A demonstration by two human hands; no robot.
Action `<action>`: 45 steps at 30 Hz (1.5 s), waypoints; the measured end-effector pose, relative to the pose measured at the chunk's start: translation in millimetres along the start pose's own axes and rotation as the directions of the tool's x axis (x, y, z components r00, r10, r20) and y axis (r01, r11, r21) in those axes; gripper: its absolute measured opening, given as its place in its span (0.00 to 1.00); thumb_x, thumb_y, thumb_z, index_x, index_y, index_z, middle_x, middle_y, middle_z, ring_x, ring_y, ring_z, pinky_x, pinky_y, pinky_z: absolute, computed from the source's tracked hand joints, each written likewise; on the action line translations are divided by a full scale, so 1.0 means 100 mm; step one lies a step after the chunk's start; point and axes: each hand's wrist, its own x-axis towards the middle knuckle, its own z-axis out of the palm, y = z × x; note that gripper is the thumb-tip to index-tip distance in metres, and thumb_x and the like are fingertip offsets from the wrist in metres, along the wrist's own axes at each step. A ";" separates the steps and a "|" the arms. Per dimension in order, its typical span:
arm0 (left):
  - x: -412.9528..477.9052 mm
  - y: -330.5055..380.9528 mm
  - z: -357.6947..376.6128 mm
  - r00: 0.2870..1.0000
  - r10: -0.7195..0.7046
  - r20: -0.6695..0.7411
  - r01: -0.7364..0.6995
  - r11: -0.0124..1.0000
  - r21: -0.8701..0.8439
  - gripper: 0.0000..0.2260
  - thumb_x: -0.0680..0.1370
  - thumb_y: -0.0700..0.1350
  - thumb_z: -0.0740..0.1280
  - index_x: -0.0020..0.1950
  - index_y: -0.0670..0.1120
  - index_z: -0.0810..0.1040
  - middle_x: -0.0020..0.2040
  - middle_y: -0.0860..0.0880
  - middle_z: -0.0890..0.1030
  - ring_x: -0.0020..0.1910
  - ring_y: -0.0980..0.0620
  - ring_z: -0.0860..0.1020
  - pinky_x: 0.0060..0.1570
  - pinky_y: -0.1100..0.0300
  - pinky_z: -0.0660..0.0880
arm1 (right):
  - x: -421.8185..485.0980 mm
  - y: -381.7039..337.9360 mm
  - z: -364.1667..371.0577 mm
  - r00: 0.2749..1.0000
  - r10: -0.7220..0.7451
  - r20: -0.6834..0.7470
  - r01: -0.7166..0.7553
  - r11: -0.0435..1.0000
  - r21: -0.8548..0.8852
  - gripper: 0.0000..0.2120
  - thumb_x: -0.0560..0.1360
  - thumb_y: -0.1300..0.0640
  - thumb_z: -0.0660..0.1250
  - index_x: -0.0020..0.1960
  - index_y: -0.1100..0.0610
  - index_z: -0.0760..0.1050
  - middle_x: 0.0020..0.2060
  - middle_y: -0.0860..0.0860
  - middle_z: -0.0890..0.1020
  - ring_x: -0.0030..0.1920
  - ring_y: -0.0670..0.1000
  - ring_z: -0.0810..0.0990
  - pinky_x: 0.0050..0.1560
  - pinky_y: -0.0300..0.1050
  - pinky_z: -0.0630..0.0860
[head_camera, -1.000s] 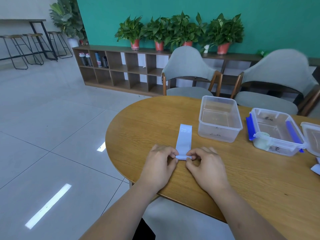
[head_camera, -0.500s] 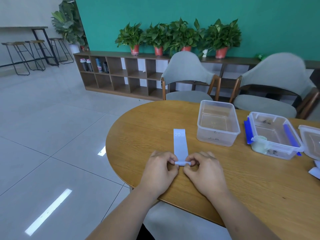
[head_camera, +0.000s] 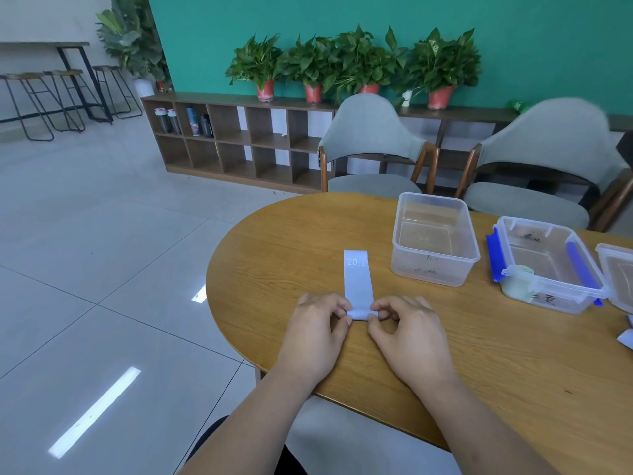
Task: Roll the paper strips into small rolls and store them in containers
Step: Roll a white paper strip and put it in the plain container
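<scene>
— How are the person's hands set?

— The left hand (head_camera: 315, 332) lies knuckles-up on the tabletop (head_camera: 291, 255), its thumb and fingertips pinching the left side of the rolled end (head_camera: 359, 314) of the paper strip (head_camera: 357, 279). The right hand (head_camera: 407, 337) mirrors it, with index finger arched and thumb below, pinching the right side of the roll. Both forearms reach in from the near edge.

— And the strip itself?

— It lies flat on the tabletop and runs straight away from the person. "20 LB" is printed at its far end, and the near end is curled between the two hands.

— Anything different from a second ago?

— The strip leaned to the right then, and now it points straight ahead. Both hands keep their grip on the near end. Whether the flat part has got shorter cannot be told.

— The count?

— One strip being rolled. Three containers stand to its right. The first is an open clear container (head_camera: 435, 265). The second is a blue-clipped container (head_camera: 561, 298) with one pale green roll (head_camera: 519, 284) in its near corner. The third container (head_camera: 616, 269) is cut off by the frame edge. Two chairs (head_camera: 373, 132) stand behind.
</scene>
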 end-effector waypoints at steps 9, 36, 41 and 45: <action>0.01 0.00 -0.01 1.000 -0.023 -0.002 0.023 0.999 -0.024 0.12 0.78 0.41 0.74 0.59 0.55 0.84 0.45 0.62 0.82 0.55 0.60 0.75 0.54 0.75 0.68 | 0.01 0.05 0.02 1.000 0.017 0.018 -0.017 1.000 0.001 0.08 0.73 0.52 0.76 0.52 0.44 0.85 0.38 0.36 0.80 0.47 0.43 0.77 0.52 0.52 0.79; -0.01 0.03 -0.04 0.999 -0.024 0.021 0.024 0.999 0.023 0.10 0.78 0.43 0.74 0.58 0.56 0.84 0.46 0.63 0.82 0.56 0.61 0.73 0.55 0.72 0.69 | 0.01 0.03 -0.01 0.999 0.041 0.030 -0.042 0.998 0.036 0.06 0.73 0.50 0.75 0.50 0.43 0.84 0.37 0.36 0.80 0.47 0.41 0.77 0.52 0.50 0.79; -0.01 0.02 -0.03 1.000 -0.018 0.021 0.017 0.999 0.038 0.13 0.78 0.43 0.74 0.61 0.55 0.84 0.47 0.63 0.82 0.56 0.61 0.73 0.55 0.75 0.67 | 0.01 0.02 0.00 0.999 0.026 0.031 -0.026 1.000 0.000 0.09 0.72 0.51 0.76 0.51 0.43 0.84 0.39 0.35 0.79 0.48 0.42 0.76 0.52 0.52 0.79; -0.01 0.03 -0.03 0.999 -0.039 0.013 0.039 0.999 0.017 0.14 0.78 0.43 0.74 0.61 0.56 0.83 0.46 0.62 0.82 0.56 0.62 0.73 0.54 0.77 0.66 | 0.00 0.02 -0.01 0.999 0.036 0.041 -0.038 0.999 0.024 0.13 0.71 0.54 0.77 0.54 0.43 0.82 0.39 0.35 0.80 0.48 0.41 0.77 0.53 0.51 0.79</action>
